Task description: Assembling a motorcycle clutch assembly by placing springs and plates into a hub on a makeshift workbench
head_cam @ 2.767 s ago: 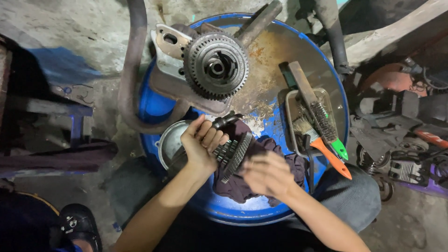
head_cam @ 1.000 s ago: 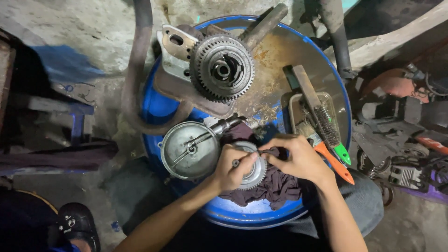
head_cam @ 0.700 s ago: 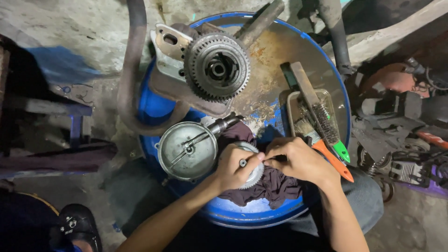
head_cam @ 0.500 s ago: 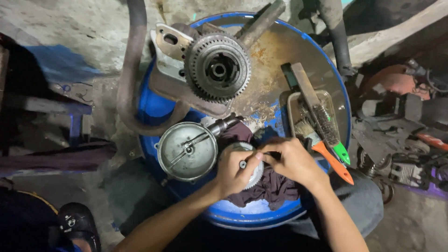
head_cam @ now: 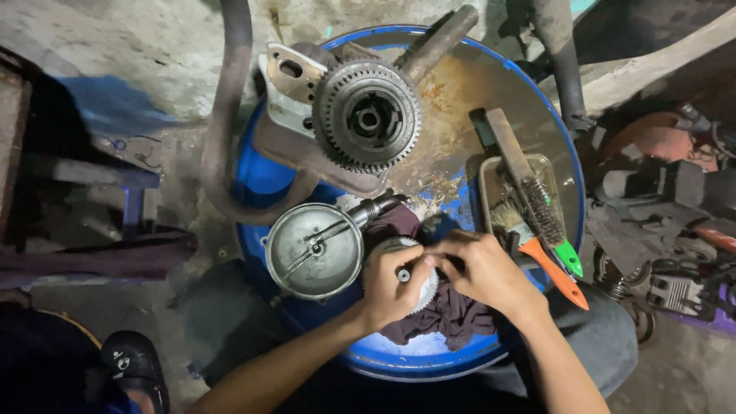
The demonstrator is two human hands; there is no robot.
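Note:
My left hand (head_cam: 391, 285) grips a small round metal part with a toothed rim (head_cam: 420, 282), held face up over a dark maroon rag (head_cam: 452, 318). My right hand (head_cam: 481, 270) pinches the same part from its right side, fingertips at the rim. Both hands are over the near part of a blue drum's rusty lid (head_cam: 475, 100). Left of my hands lies a round silver metal cover with a shaft (head_cam: 314, 249). A large toothed gear assembly (head_cam: 366, 116) sits at the far side of the lid.
A small tray (head_cam: 491, 172) on the drum's right holds a wire brush with a green handle (head_cam: 546, 218) and an orange-handled paintbrush (head_cam: 546, 264). A curved dark pipe (head_cam: 226, 138) runs along the drum's left. Engine parts lie on the floor at right (head_cam: 667, 284). A shoe (head_cam: 134, 368) is lower left.
Earlier I held a dark toothed ring in the rag, covering the silver cover. Now the silver cover lies exposed at left and both hands hold the small round part, with little movement in the last second.

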